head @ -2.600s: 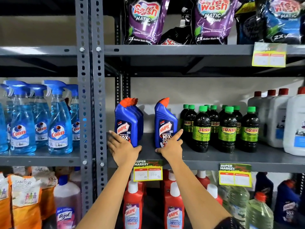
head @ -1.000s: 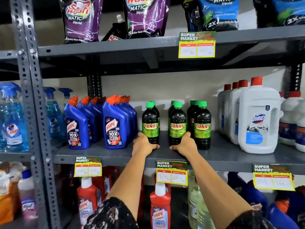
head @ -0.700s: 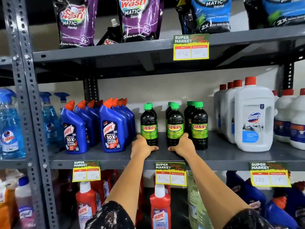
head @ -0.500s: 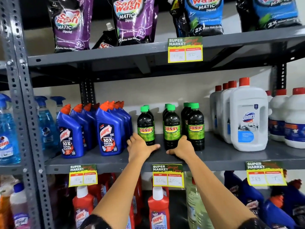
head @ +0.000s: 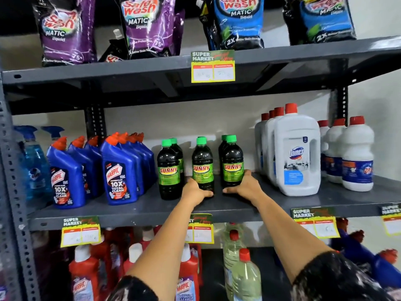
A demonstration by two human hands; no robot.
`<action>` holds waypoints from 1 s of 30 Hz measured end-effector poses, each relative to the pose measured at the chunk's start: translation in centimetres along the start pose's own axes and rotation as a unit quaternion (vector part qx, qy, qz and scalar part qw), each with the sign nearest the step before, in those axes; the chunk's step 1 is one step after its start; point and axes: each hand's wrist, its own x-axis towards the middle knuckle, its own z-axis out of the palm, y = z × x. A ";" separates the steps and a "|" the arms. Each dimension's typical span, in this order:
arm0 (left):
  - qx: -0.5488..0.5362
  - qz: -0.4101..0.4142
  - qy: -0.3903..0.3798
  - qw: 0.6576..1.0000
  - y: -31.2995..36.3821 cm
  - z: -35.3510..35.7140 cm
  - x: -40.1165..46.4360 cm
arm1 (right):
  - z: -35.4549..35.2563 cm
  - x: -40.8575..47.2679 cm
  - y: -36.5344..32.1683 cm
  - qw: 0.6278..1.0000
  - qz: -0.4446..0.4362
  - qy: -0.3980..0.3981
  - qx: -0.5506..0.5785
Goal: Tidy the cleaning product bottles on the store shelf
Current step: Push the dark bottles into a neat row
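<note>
Sunny bottles [head: 202, 168] now spread apart, dark-filled

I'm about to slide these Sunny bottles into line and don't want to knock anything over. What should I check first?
1. Left hand at base of middle Sunny bottle: ok.
2. Right hand around base of right Sunny bottle: ok.
3. All front Sunny bottles upright: ok.
4. Gap to Harpic bottles on the left: not ok, the left Sunny bottle stands close beside them.
5. Clear shelf in front: ok.
6. Rear bottles' alignment: cannot tell, hidden.
</note>
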 end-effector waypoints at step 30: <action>-0.074 0.213 0.081 0.971 8.3 10.1 -2.3 | -19.0 -4.2 11.8 0.985 0.059 0.154 -0.052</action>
